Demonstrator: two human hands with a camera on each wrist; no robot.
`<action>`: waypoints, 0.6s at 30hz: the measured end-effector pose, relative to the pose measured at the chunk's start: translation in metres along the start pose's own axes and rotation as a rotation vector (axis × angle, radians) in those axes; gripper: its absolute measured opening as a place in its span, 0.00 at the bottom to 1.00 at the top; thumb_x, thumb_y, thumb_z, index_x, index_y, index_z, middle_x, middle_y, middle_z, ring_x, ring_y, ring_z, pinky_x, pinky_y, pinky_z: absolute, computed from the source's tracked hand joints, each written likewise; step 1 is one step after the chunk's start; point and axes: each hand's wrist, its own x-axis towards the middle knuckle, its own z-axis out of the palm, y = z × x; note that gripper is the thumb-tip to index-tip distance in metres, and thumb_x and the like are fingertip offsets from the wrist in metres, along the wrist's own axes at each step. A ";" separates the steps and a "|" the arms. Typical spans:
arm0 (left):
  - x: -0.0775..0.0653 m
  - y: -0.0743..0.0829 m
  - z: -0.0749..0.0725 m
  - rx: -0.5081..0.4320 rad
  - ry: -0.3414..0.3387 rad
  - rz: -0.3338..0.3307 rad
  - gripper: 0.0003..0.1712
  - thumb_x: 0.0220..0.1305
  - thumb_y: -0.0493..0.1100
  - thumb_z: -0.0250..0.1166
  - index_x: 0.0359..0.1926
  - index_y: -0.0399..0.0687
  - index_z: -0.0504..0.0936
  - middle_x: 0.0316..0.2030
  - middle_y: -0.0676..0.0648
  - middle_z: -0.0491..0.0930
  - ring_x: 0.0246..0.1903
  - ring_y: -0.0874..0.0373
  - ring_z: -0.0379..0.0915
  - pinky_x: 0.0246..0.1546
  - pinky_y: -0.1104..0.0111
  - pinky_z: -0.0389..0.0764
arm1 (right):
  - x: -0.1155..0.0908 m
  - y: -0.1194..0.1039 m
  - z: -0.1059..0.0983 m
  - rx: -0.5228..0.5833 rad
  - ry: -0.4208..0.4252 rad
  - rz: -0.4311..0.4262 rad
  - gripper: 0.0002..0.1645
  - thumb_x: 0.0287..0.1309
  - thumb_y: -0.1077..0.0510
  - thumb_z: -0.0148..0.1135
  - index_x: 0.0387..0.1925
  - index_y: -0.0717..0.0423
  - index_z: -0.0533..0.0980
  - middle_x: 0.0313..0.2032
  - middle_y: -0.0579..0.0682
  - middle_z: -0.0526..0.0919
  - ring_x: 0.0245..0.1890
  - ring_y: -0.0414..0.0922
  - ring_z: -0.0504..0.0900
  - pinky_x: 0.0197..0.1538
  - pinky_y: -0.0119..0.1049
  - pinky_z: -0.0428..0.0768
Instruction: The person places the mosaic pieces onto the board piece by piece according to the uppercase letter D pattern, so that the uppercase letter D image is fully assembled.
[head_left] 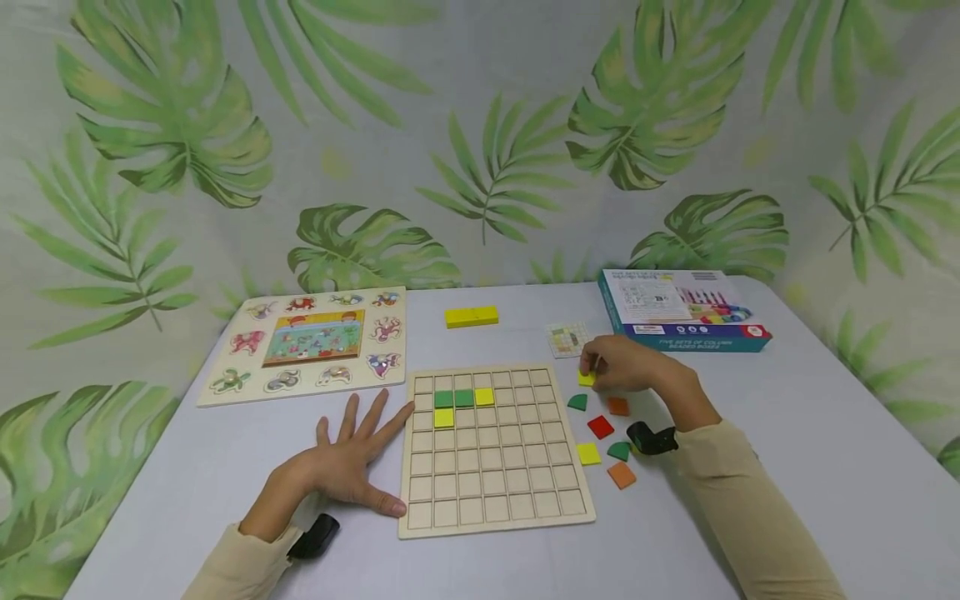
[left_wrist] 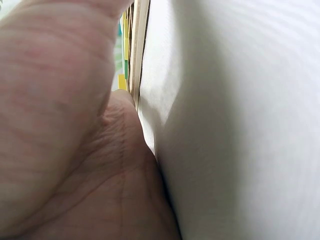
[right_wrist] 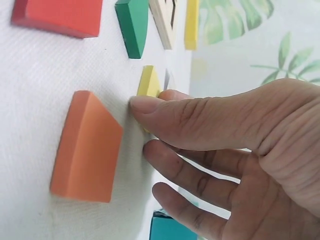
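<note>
Right hand (head_left: pixel 622 364) on a yellow tile (head_left: pixel 587 378)

Thumb and finger pinch it, just right of the wooden grid board (head_left: pixel 495 483), near the picture card (head_left: pixel 567 340) (whether lifted, cannot tell). Orange tile (head_left: pixel 618 407) and green quarter-round (head_left: pixel 577 402) close by. Left hand (head_left: pixel 347 468) spread, fingers straight, thumb and forefinger at the board's left edge. Two green tiles (head_left: pixel 464 398), two yellow squares (head_left: pixel 444 417) sit on the board.

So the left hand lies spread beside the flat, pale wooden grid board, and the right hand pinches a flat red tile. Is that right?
Not quite: the flat tile that the right hand pinches is yellow, not red, as the right wrist view shows. The left hand does lie spread beside the flat, pale wooden grid board.
</note>
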 end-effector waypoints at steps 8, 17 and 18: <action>0.000 0.001 0.000 0.004 0.007 -0.003 0.77 0.39 0.75 0.75 0.81 0.62 0.37 0.79 0.39 0.22 0.73 0.27 0.09 0.59 0.22 0.25 | 0.000 -0.001 0.003 -0.006 0.023 0.005 0.08 0.58 0.65 0.69 0.39 0.56 0.78 0.39 0.51 0.81 0.39 0.47 0.75 0.47 0.42 0.80; 0.001 0.002 0.003 -0.005 0.018 -0.005 0.78 0.37 0.75 0.76 0.81 0.64 0.38 0.79 0.39 0.23 0.73 0.27 0.10 0.58 0.22 0.23 | -0.001 -0.001 0.007 -0.024 0.053 0.002 0.08 0.59 0.62 0.69 0.39 0.55 0.78 0.39 0.50 0.81 0.39 0.47 0.76 0.49 0.42 0.81; 0.001 0.002 0.004 -0.008 0.016 -0.005 0.78 0.37 0.75 0.76 0.81 0.65 0.38 0.79 0.39 0.23 0.73 0.28 0.09 0.58 0.22 0.23 | -0.001 -0.002 0.007 -0.023 0.053 -0.002 0.08 0.59 0.61 0.69 0.39 0.55 0.78 0.39 0.50 0.81 0.39 0.47 0.76 0.48 0.42 0.81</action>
